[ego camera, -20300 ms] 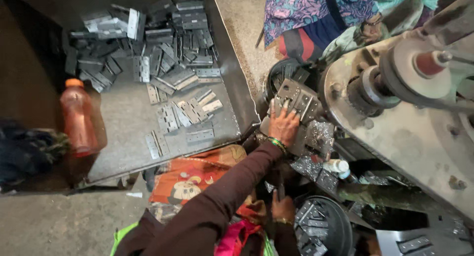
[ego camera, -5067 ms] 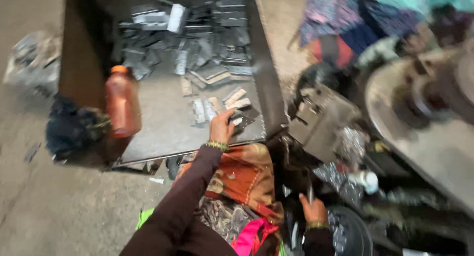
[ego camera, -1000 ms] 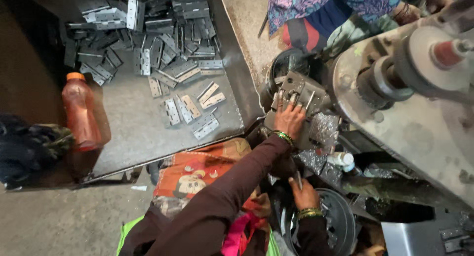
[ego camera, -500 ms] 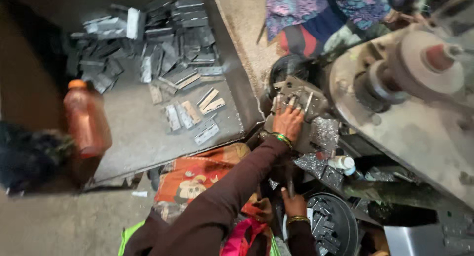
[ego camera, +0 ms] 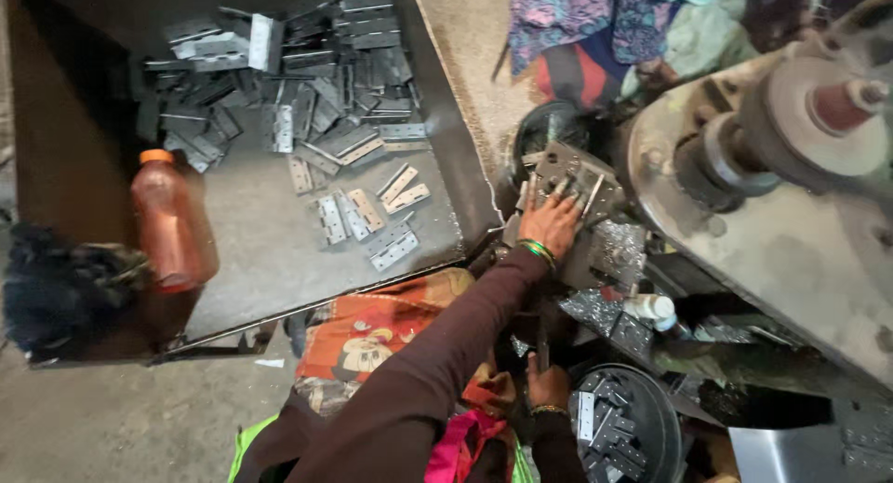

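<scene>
Grey and dusty, the workshop floor carries a metal tray [ego camera: 279,278] with an orange bottle [ego camera: 172,227] at its left and a heap of hinges [ego camera: 307,101] further in. Right of it, the left hand [ego camera: 551,221] lies open, fingers spread, on the fixture [ego camera: 595,181] beside the grinder [ego camera: 791,176]. Lower down, the right hand [ego camera: 547,388] grips a dark handle [ego camera: 542,332] next to a round bin [ego camera: 642,427] of hinges.
</scene>
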